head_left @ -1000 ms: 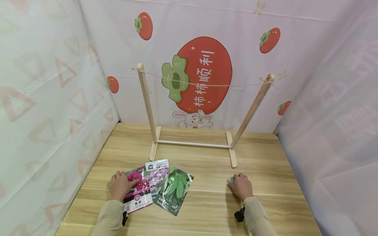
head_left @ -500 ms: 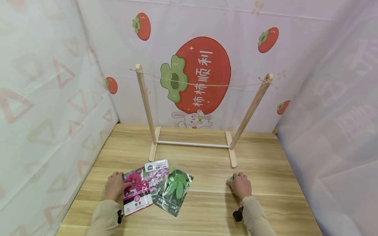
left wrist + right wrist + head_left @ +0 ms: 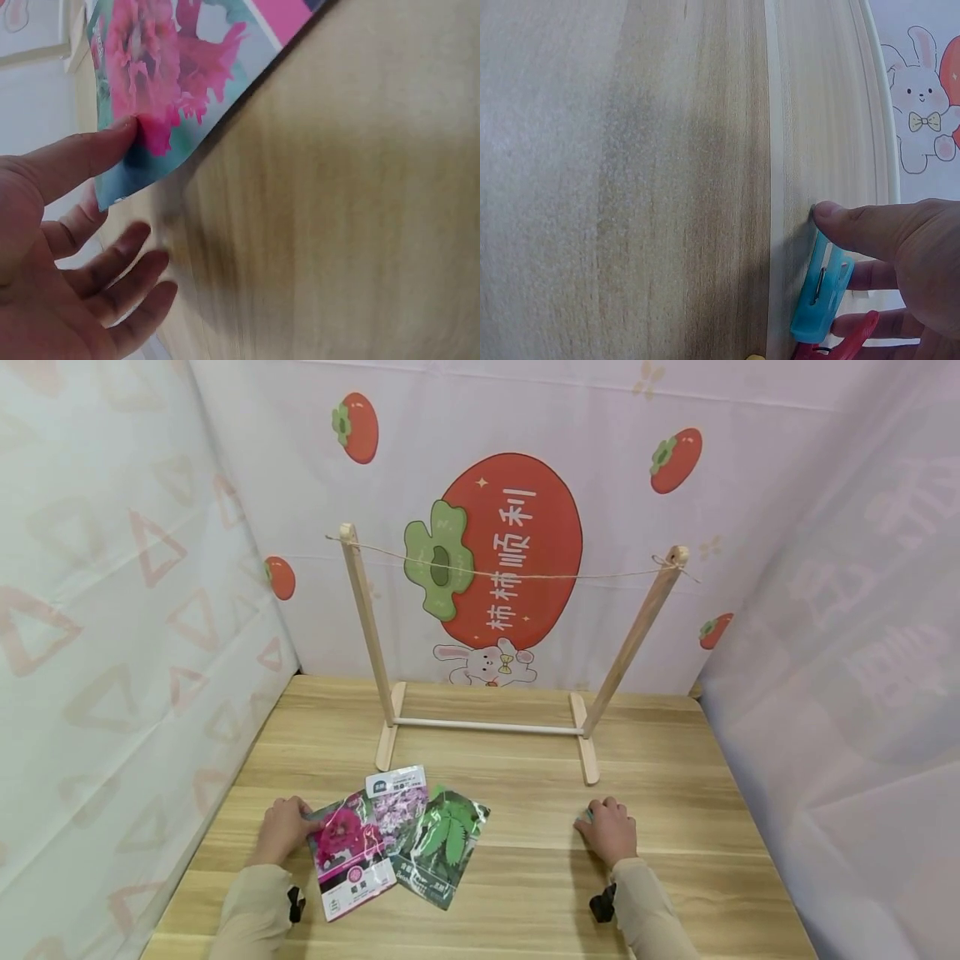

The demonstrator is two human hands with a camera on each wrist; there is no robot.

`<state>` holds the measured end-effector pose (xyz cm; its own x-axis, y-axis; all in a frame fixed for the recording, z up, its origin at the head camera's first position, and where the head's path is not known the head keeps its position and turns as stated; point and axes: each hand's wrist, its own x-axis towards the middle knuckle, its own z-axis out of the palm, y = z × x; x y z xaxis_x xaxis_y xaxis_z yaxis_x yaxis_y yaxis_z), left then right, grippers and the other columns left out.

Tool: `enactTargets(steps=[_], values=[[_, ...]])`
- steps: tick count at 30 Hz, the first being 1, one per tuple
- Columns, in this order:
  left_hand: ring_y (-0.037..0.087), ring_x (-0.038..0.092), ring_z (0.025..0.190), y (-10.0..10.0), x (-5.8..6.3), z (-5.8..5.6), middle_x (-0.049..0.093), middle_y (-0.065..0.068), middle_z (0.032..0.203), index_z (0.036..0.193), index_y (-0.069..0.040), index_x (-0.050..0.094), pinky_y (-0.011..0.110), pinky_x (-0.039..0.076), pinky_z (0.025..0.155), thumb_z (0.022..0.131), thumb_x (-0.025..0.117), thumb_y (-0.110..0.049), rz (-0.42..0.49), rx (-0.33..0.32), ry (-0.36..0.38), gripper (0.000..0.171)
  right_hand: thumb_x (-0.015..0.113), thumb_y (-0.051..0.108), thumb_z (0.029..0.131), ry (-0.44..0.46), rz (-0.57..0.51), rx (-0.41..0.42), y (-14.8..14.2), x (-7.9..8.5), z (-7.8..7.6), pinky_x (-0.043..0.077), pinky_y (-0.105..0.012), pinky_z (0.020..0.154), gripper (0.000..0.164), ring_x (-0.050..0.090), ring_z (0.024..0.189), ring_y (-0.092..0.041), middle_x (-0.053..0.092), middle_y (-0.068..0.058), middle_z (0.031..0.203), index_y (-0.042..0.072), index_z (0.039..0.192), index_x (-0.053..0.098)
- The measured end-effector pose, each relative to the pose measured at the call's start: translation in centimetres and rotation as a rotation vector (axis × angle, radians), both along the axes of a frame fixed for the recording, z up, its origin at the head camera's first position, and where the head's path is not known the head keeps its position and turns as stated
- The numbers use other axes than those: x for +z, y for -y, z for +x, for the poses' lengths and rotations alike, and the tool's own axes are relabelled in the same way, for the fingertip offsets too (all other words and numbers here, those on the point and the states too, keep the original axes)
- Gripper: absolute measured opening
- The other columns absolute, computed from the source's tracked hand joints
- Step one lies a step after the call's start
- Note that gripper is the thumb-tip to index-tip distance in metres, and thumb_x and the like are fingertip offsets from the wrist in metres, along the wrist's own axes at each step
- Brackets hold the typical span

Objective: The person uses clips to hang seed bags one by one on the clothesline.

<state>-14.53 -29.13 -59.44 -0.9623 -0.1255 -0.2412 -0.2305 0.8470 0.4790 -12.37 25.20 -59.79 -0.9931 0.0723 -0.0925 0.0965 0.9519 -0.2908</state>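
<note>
My left hand (image 3: pixel 279 831) pinches the upper left corner of a seed packet with a pink flower (image 3: pixel 348 852), thumb on top and index finger beneath; the left wrist view shows that corner of the packet (image 3: pixel 161 82) raised off the table. This packet partly overlaps a pale purple flower packet (image 3: pixel 401 806), which lies beside a green leaf packet (image 3: pixel 447 839). On the right, my right hand (image 3: pixel 611 831) holds a light blue clothespin (image 3: pixel 823 289) by thumb and fingers. Close below it are a red clothespin (image 3: pixel 851 341) and a bit of something yellow (image 3: pixel 755 357), mostly cut off.
Behind the packets stands a wooden frame with two posts (image 3: pixel 367 627) and a white crossbar (image 3: pixel 487 725). A thin string (image 3: pixel 525 577) is tied between the post tops. Printed cloth walls (image 3: pixel 622 485) enclose the wooden table (image 3: pixel 517 893) at the back and sides.
My left hand has moved left and changed its hold to the pink flower packet's corner. That packet has turned slightly, its lower end swinging right. My right hand stays nearly in place.
</note>
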Motion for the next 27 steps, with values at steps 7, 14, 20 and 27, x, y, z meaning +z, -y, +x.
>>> enactTargets(steps=[7,14,20,27], values=[[0.021,0.057,0.077,0.6,-0.1,-0.2,0.062,0.017,0.087,0.101,0.009,0.055,0.029,0.046,0.066,0.081,0.075,-0.016,0.29,0.082,0.061,0.038,0.071,0.03,0.087,-0.015,0.004,-0.008,0.0,0.2,0.0,0.047,-0.054,0.073,0.037,0.057,0.091,-0.037,0.06,-0.022,0.102,-0.002,0.105,0.066],[0.007,0.064,0.076,0.4,-1.1,0.2,0.065,0.013,0.099,0.129,0.016,0.043,0.027,0.059,0.069,0.088,0.07,-0.007,0.78,0.324,0.121,0.055,0.071,0.033,0.087,-0.01,0.017,-0.021,0.2,0.1,-0.1,0.046,-0.056,0.076,0.039,0.056,0.092,-0.038,0.06,-0.022,0.104,-0.001,0.105,0.065],[-0.002,0.061,0.079,0.3,-1.5,0.7,0.045,0.037,0.137,0.138,0.018,0.037,0.02,0.057,0.079,0.093,0.064,-0.008,0.933,0.427,0.129,0.058,0.071,0.032,0.088,-0.004,0.039,-0.022,0.5,0.5,0.0,0.046,-0.058,0.076,0.038,0.057,0.093,-0.04,0.06,-0.022,0.104,-0.001,0.106,0.066],[0.004,0.064,0.078,0.3,-1.6,1.1,0.066,-0.005,0.088,0.139,0.013,0.038,0.022,0.057,0.073,0.097,0.059,-0.013,0.939,0.454,0.138,0.054,0.071,0.03,0.088,0.009,0.025,-0.031,0.6,0.7,0.1,0.047,-0.057,0.075,0.037,0.057,0.093,-0.039,0.06,-0.022,0.105,-0.002,0.107,0.067]])
